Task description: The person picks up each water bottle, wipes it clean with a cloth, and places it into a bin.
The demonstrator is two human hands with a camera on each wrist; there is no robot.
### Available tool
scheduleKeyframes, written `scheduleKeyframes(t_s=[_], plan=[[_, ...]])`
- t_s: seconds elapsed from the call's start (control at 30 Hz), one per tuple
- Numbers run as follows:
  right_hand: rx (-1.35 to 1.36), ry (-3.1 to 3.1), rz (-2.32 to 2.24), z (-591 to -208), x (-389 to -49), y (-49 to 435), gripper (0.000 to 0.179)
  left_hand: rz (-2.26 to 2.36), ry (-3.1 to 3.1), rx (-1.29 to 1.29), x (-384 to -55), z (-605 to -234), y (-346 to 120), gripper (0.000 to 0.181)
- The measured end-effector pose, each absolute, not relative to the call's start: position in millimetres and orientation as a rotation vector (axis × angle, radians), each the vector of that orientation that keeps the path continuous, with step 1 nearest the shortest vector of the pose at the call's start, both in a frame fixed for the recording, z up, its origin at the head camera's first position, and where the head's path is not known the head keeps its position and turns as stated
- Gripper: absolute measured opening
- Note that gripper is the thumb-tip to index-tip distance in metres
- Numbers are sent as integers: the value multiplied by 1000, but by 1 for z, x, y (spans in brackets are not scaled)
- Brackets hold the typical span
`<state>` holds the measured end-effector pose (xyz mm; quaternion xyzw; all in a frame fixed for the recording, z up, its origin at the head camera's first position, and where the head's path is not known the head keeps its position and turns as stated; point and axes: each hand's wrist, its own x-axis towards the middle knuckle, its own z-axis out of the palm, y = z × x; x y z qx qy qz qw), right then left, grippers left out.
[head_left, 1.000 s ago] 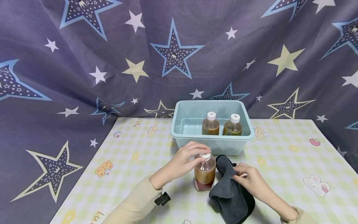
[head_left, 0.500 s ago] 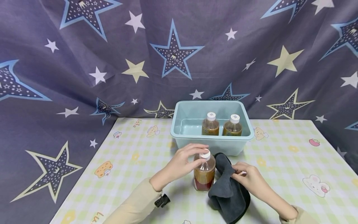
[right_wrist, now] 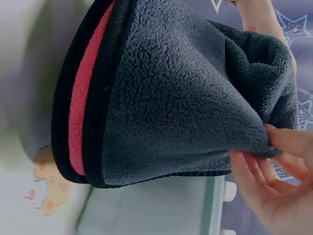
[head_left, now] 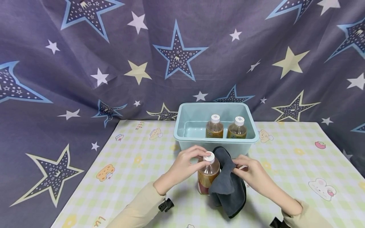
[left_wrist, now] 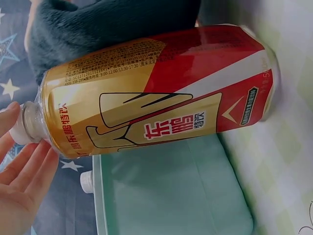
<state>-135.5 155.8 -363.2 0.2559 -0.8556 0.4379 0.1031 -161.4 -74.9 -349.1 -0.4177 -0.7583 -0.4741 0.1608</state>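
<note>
A drink bottle [head_left: 206,177] with a white cap and a gold and red label stands upright on the table. My left hand [head_left: 185,165] grips it by the cap [left_wrist: 29,122], thumb on one side and fingers on the other. Against the bottle's right side lies a dark grey cloth [head_left: 229,186], which hangs down toward the table. My right hand [head_left: 252,172] pinches this cloth between thumb and fingers near its upper part. In the right wrist view the cloth [right_wrist: 171,98] shows a black edging and a pink strip. It hides part of the bottle in the head view.
Just behind the hands stands a light blue plastic bin [head_left: 185,139]. Inside it, two similar bottles with white caps, one in the middle [head_left: 214,128] and one at the right [head_left: 237,129], stand upright. A checked tablecloth [head_left: 137,177] covers the table; a star-patterned curtain [head_left: 114,47] hangs behind.
My right hand has moved left and slightly away from me, bringing the cloth against the bottle, so it covers more of the bottle's right side. The left hand stays at the cap.
</note>
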Motion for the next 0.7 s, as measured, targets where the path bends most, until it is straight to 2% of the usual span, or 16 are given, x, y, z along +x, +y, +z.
scheduleKeyframes(t_s=[0.2,0.7], plan=[[768,-2530,1279,-355,-137,149,20,-1359,-2216,-1167,-151,-333,-74,18],[817,-2610,1202,-362,-141,142,15,-1358,-2218,-1162,-151,-332,-73,16]])
